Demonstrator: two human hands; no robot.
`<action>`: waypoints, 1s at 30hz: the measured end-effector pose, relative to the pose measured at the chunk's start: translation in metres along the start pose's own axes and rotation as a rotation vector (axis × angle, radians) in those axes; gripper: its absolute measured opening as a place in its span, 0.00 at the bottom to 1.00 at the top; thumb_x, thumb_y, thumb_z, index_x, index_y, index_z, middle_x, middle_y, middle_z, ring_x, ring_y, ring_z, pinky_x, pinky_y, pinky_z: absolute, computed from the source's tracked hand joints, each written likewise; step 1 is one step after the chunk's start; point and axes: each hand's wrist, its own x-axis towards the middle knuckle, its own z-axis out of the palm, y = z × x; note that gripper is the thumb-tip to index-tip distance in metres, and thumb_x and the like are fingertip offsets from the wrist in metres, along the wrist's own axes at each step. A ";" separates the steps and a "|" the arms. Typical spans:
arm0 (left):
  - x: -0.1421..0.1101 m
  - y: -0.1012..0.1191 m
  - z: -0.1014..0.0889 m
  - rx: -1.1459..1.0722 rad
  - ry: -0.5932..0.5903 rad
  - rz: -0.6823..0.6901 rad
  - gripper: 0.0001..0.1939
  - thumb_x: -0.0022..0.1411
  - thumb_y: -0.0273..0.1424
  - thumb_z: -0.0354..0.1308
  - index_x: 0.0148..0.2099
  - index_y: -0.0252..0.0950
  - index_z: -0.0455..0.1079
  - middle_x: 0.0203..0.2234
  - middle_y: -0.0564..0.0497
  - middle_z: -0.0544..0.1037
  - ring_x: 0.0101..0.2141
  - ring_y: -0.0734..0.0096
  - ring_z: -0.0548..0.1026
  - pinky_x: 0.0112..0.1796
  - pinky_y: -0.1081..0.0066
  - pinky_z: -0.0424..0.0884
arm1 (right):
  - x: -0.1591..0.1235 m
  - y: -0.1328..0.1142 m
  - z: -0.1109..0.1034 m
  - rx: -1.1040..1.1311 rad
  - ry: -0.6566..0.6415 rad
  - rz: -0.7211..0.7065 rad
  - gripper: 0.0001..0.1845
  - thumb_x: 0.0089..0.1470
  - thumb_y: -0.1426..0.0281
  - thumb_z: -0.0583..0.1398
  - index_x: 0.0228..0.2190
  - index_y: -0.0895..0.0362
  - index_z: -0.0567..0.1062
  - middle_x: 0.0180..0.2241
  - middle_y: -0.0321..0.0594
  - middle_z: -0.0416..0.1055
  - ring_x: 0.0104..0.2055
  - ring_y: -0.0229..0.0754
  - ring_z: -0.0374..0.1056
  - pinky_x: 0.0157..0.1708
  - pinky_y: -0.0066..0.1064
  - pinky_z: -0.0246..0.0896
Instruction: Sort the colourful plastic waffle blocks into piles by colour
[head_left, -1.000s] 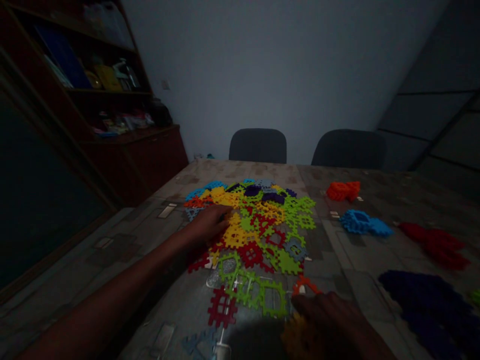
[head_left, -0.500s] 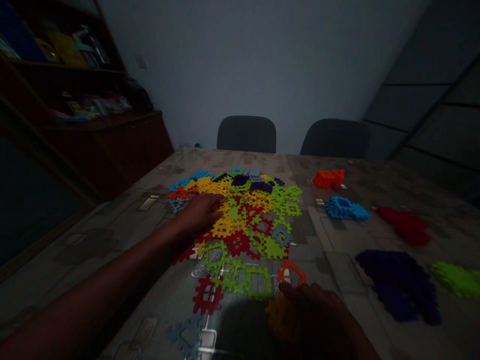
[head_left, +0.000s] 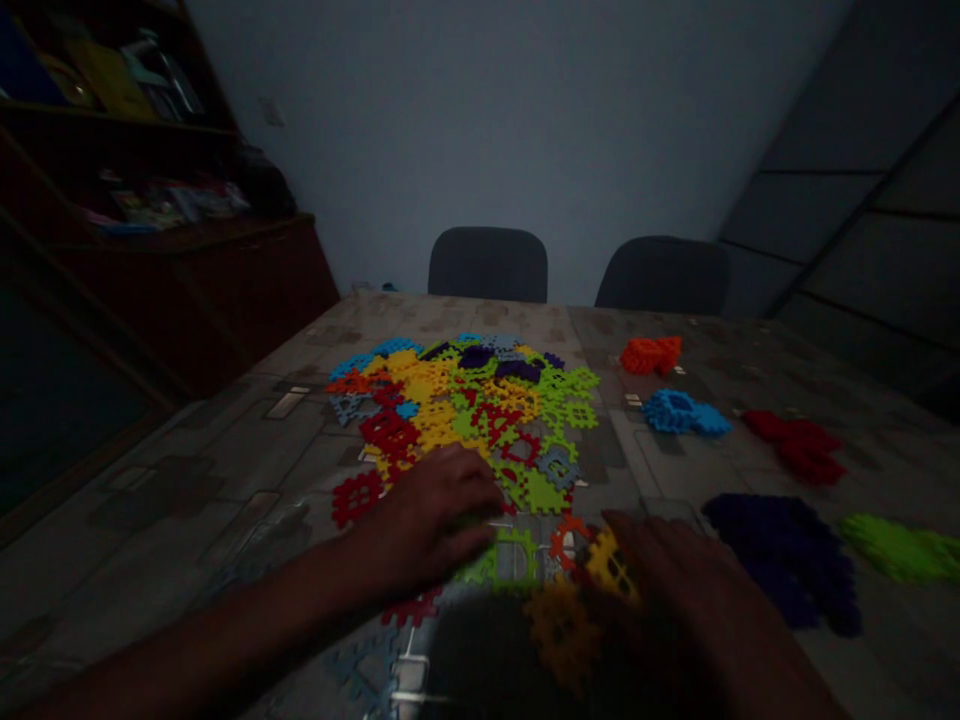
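Note:
My left hand [head_left: 441,512] hovers over green toothed tiles at the near side of the pile, partly covering them. Its fingers are curved, with thumb and fingertips apart and green showing in the gap. Between the fingers of my right hand [head_left: 679,565] is a yellow interlocking tile [head_left: 613,566] with a window pattern, tilted up. More yellow tiles [head_left: 562,632] lie just below and left of that hand. An orange tile [head_left: 568,540] sits close by. Left of it is a square green tile [head_left: 515,560]. A dark red tile [head_left: 414,606] shows partly below my left wrist.
The mixed tile pile [head_left: 450,400] spreads over the patterned table. Sorted heaps lie on the right: orange [head_left: 651,355], blue [head_left: 684,412], red [head_left: 799,445], dark purple [head_left: 784,555] and green [head_left: 904,548]. Two chairs [head_left: 487,264] stand behind the table.
My left hand has come back from the yellow part of the pile, toward me and right. My right hand has risen slightly and shifted right, with a yellow tile now showing in its fingers.

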 end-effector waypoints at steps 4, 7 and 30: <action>-0.010 0.024 0.042 -0.045 -0.030 0.181 0.27 0.52 0.38 0.74 0.50 0.41 0.68 0.45 0.48 0.71 0.44 0.58 0.68 0.40 0.63 0.60 | -0.007 -0.001 0.010 0.004 0.011 0.028 0.27 0.52 0.69 0.62 0.54 0.52 0.67 0.38 0.42 0.75 0.37 0.49 0.73 0.35 0.38 0.63; -0.012 0.030 0.062 -0.032 0.009 0.120 0.32 0.45 0.39 0.78 0.48 0.40 0.66 0.45 0.48 0.70 0.42 0.58 0.67 0.38 0.63 0.59 | -0.014 -0.007 0.022 0.040 0.008 0.030 0.30 0.49 0.71 0.61 0.55 0.52 0.66 0.38 0.42 0.75 0.37 0.49 0.73 0.35 0.37 0.62; -0.021 0.030 0.049 -0.186 0.117 -0.034 0.07 0.67 0.23 0.52 0.44 0.39 0.68 0.41 0.48 0.71 0.43 0.59 0.67 0.42 0.61 0.62 | -0.014 -0.028 0.043 -0.096 -0.077 -0.092 0.37 0.47 0.57 0.66 0.56 0.57 0.66 0.37 0.43 0.75 0.35 0.48 0.71 0.33 0.39 0.59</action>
